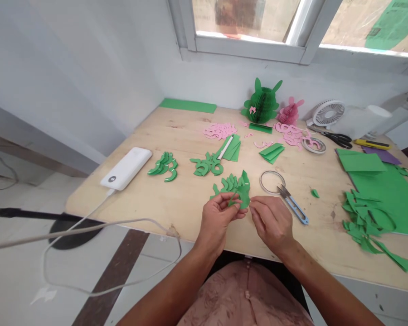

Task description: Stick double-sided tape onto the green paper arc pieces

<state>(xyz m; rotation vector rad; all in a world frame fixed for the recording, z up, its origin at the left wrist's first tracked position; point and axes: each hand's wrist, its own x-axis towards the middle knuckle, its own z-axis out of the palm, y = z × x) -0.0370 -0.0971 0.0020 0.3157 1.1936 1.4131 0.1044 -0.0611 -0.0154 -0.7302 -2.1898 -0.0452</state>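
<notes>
My left hand (pixel 221 215) pinches a green paper cutout (pixel 244 195) with a curvy outline and a small pale strip near its top. Close beside it on the right, my right hand (pixel 272 220) is closed, thumb and forefinger pressed together at the cutout's right edge. Whatever sits between those fingertips is too small to make out. Several curved green paper pieces (pixel 228 183) lie on the table just behind my left hand. To the right of them are a thin roll of tape (pixel 272 182) and blue-handled thread snips (pixel 294 206).
Two piles of green cut pieces, one (pixel 165 166) left and one (pixel 207 164) central, lie near a white power bank (pixel 126 168) with a cable. Pink cutouts (pixel 220 131), honeycomb paper figures (pixel 262 105), a fan (pixel 328 113) and black scissors (pixel 338 139) are behind. Green scraps (pixel 363 222) lie right.
</notes>
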